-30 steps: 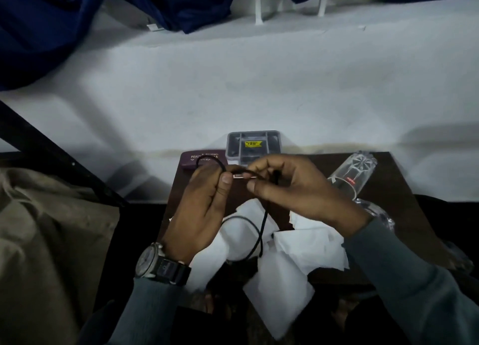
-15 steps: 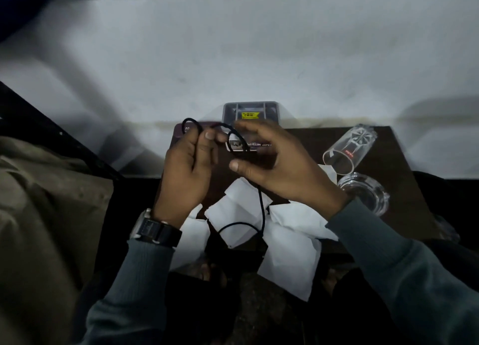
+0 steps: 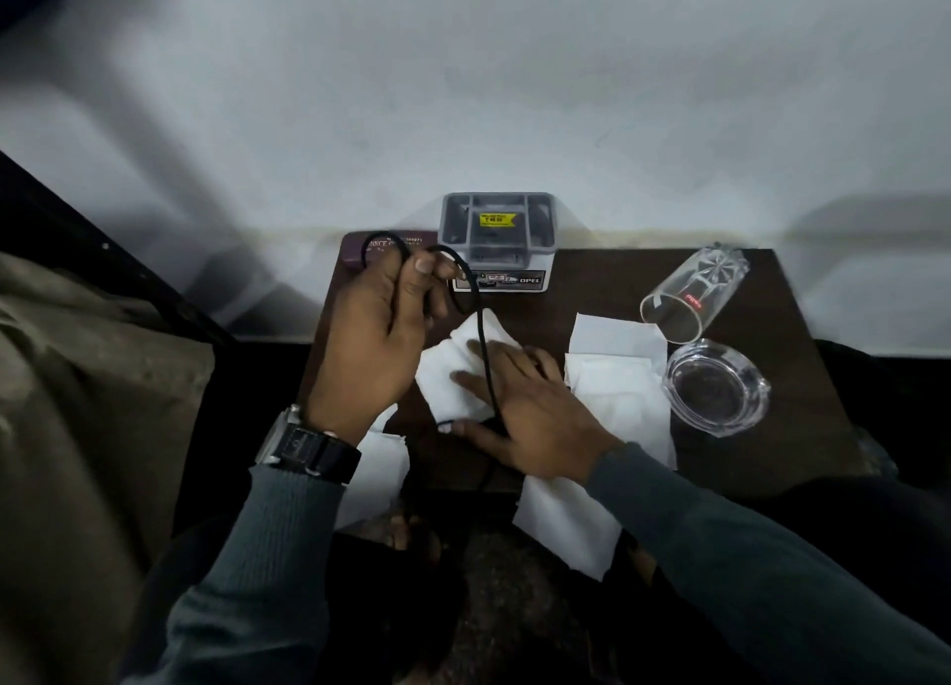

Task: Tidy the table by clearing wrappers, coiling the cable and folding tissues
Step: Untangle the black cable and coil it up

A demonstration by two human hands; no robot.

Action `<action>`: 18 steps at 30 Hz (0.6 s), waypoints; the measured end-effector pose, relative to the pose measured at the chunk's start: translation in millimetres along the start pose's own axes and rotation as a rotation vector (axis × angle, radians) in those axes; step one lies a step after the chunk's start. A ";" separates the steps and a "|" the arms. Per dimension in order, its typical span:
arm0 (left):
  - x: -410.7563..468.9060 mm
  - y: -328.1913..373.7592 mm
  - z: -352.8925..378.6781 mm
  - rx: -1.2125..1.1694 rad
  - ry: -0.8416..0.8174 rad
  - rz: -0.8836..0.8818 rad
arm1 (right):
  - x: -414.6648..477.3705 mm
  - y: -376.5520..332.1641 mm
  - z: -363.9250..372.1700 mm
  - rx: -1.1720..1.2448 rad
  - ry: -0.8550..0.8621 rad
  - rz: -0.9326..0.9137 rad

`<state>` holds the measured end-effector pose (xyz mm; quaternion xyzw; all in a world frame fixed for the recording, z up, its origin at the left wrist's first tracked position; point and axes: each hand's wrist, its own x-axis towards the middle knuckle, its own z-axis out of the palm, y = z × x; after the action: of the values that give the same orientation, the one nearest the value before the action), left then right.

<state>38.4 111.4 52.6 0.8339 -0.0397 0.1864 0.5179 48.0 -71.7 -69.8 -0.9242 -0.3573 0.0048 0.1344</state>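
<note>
Left hand (image 3: 370,345) pinches cable (image 3: 480,324) (loops above).

R hand (image 3: 530,417) dropped from cable (image 3: 482,334) loops onto tissue (image 3: 445,375), fingers spread.

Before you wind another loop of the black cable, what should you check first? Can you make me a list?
1. Left hand grips the black cable loops: ok.
2. Right hand holds the loose stretch: not ok, its fingers lie flat on a tissue.
3. Cable's free end in sight: cannot tell, it runs off the table into the dark.
4. Glass tumbler apart from the cable: ok, lying on its side.
5. Other tissues folded: not ok, spread out.
</note>
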 end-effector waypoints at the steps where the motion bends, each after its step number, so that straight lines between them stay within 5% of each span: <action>1: 0.4 -0.2 -0.2 -0.002 0.008 0.004 | 2.7 4.3 1.5 -0.009 0.029 0.016; 15: -1.0 0.0 -2.6 -0.051 0.024 -0.023 | 43.2 50.9 -16.7 0.023 0.224 0.251; 18: 1.3 -1.6 -3.8 -0.039 0.037 -0.012 | 32.5 23.6 -35.5 0.197 0.421 0.318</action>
<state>39.1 115.6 53.1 0.8205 -0.0287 0.1978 0.5356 91.5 -75.7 -38.6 -0.9319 -0.1696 -0.1313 0.2925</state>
